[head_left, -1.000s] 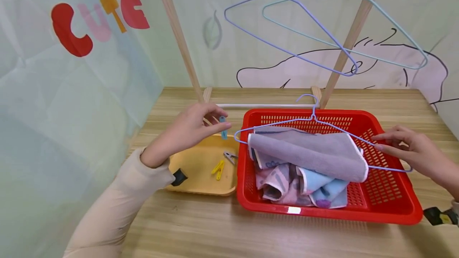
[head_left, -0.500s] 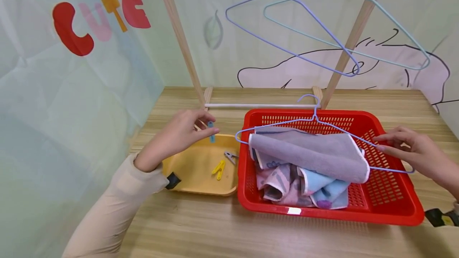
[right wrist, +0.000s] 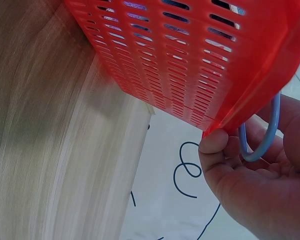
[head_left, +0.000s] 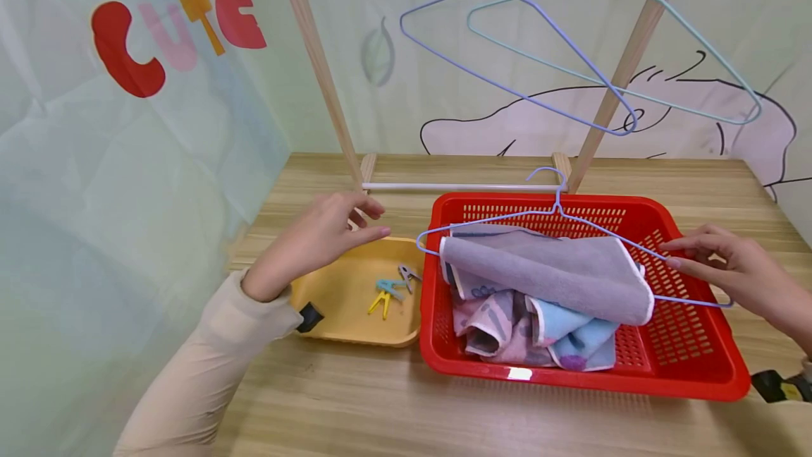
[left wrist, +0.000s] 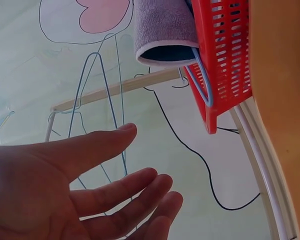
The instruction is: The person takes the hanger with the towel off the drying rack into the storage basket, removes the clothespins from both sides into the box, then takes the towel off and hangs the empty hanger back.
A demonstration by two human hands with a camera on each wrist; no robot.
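My left hand (head_left: pixel 320 238) hovers above the yellow tray (head_left: pixel 326 309), fingers loosely extended and holding nothing; the left wrist view shows the same bare fingers. Inside the tray lie a blue clothespin (head_left: pixel 388 286), a yellow clothespin (head_left: pixel 379 304) partly under it, and a grey clothespin (head_left: pixel 408 275). With thumb and fingers, my right hand (head_left: pixel 729 259) pinches the right arm of a lavender hanger (head_left: pixel 501 218). A grey towel (head_left: pixel 545 273) is folded over that hanger, above the red basket (head_left: pixel 685 386). The hanger's rounded end (right wrist: pixel 262 150) shows beside my right palm.
Pink and blue cloths (head_left: pixel 507 326) lie in the basket under the towel. A purple hanger (head_left: pixel 463 76) and a mint hanger (head_left: pixel 691 34) hang overhead. Behind the basket are wooden posts (head_left: pixel 317 55) and a white bar (head_left: pixel 466 187).
My left hand moved left over the tray and let go of the blue clothespin, which now lies on the yellow one. My right hand and the hanger have stayed put.
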